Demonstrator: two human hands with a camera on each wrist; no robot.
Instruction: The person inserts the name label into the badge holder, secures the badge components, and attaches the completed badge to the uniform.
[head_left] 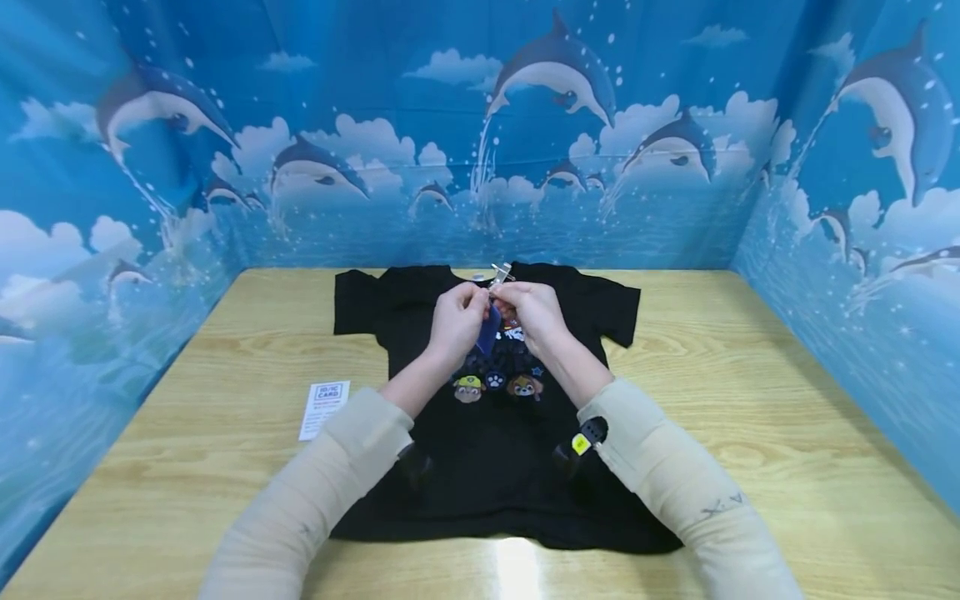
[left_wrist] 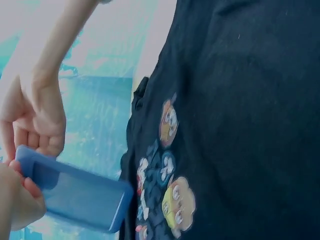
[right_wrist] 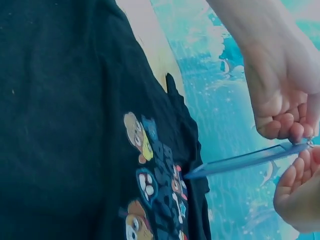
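Observation:
A blue card holder with a clear window hangs above the printed chest of a black T-shirt. My left hand pinches the holder's top end between thumb and fingers. Just beside it, my right hand pinches at the same end, where a silver metal clip sticks up past the fingertips. In the left wrist view the holder shows its broad side. From the right wrist it appears edge-on, with the curled fingers of both hands meeting at its end. The exact joint between clip and holder is hidden.
The T-shirt lies flat on a wood-grain table, its neck toward the back. To the left of it lies a white printed card marked ID/IC CARD. Dolphin-patterned blue curtains enclose the back and sides.

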